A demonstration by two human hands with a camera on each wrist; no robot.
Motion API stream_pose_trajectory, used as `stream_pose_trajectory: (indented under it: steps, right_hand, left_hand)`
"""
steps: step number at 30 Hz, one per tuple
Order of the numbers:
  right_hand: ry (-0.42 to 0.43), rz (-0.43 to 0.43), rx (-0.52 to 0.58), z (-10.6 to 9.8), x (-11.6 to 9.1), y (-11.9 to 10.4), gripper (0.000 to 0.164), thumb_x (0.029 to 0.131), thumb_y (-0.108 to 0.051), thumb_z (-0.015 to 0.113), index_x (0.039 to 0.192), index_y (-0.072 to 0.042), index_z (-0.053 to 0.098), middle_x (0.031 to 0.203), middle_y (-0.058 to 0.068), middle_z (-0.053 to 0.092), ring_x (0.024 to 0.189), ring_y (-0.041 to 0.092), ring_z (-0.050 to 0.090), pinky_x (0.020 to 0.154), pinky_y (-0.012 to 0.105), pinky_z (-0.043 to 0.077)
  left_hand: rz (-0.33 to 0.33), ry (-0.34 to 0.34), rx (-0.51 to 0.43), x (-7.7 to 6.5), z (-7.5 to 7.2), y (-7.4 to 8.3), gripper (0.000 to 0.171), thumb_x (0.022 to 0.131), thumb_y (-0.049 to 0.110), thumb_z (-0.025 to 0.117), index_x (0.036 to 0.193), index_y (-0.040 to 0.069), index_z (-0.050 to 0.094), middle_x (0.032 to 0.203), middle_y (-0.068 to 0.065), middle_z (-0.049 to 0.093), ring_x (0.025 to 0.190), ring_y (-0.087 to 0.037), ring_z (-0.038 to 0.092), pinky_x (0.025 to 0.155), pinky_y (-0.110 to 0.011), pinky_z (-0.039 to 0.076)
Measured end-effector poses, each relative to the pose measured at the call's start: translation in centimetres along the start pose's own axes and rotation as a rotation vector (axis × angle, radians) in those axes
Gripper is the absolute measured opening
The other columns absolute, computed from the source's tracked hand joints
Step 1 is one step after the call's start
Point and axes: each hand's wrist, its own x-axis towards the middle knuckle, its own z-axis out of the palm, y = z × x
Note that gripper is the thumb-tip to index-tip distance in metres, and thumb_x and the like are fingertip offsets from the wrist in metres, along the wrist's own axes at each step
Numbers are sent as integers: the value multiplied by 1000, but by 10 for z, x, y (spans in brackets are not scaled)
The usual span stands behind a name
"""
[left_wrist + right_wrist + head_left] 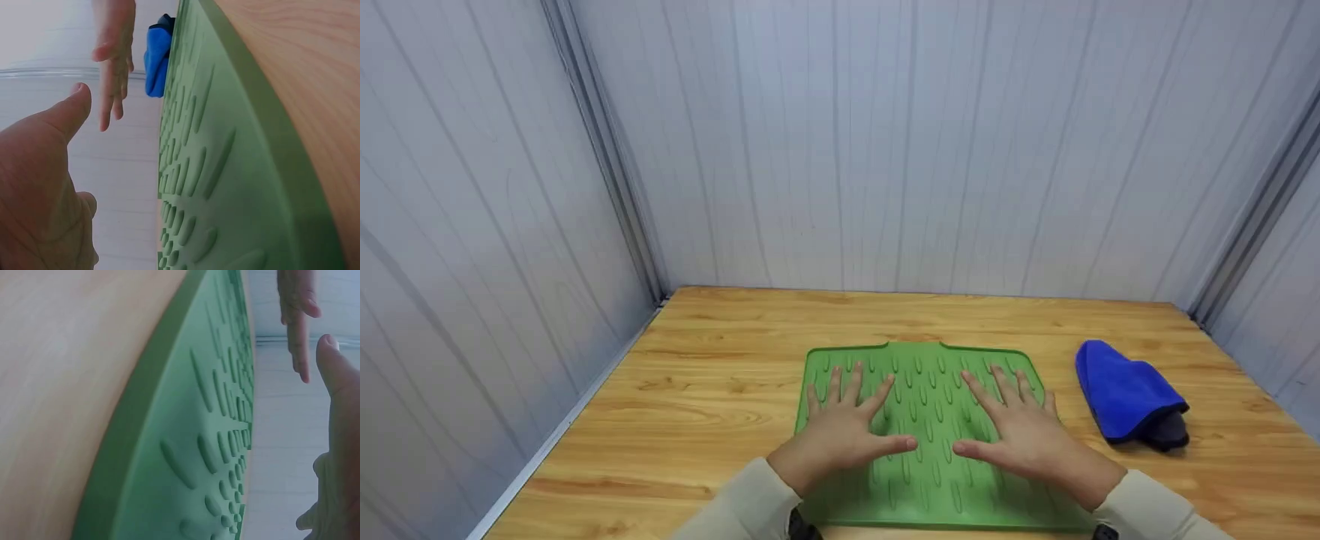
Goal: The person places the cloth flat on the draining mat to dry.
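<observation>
A green mat with raised oval ridges and a low rim lies flat on the wooden table. Over its left half hovers my left hand, palm down with fingers spread. My right hand is held the same way over the right half. Both wrist views show a gap between the palms and the mat, so neither hand touches it. The thumbs point toward each other and stay apart. Neither hand holds anything. Parts of the mat are hidden beneath the hands.
To the right of the mat lies a crumpled blue cloth with a dark edge and a dark underside. The wooden table is bounded by pale panel walls at the back and on both sides.
</observation>
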Motion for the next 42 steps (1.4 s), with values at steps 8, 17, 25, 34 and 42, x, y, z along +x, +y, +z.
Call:
stream_pose_trajectory:
  steps: [8, 17, 25, 34, 42]
  right_hand:
    - [37, 9, -7, -5, 4, 14, 101, 87, -75, 57, 163, -20, 23, 164, 28, 17, 147, 59, 5, 102, 84, 4]
    - [116, 67, -43, -19, 8, 57, 101, 90, -75, 53, 164, -17, 15, 161, 30, 23, 143, 61, 13, 108, 79, 3]
    - [167, 126, -50, -25, 4, 106, 102, 92, -74, 52, 162, -8, 19, 155, 32, 33, 139, 59, 26, 108, 76, 14]
    - [270, 232, -47, -27, -2, 150, 100, 93, -72, 52, 158, -1, 26, 145, 41, 39, 128, 61, 38, 100, 77, 24]
    - [296, 352, -63, -15, -9, 182, 101, 92, -74, 50, 159, -3, 23, 140, 42, 39, 122, 63, 40, 94, 78, 29]
  left_hand:
    - [-51, -6, -84, -1, -5, -15, 103, 80, 91, 42, 163, 36, 17, 169, -14, -3, 151, -47, -9, 111, -75, -7]
    - [-132, 14, -165, -2, -10, -43, 101, 83, 88, 44, 163, 33, 16, 168, -18, -5, 151, -48, -6, 111, -75, -5]
    - [-183, 12, -256, -2, -4, -64, 99, 85, 77, 58, 163, 30, 21, 167, -23, 2, 150, -50, 14, 113, -70, 19]
    - [-209, 90, -383, -3, -2, -76, 96, 87, 68, 66, 163, 25, 24, 165, -28, 11, 145, -54, 25, 104, -72, 33]
    - [-132, 111, -323, -4, 10, -90, 87, 92, 58, 65, 161, 17, 31, 162, -28, 20, 149, -50, 15, 113, -70, 20]
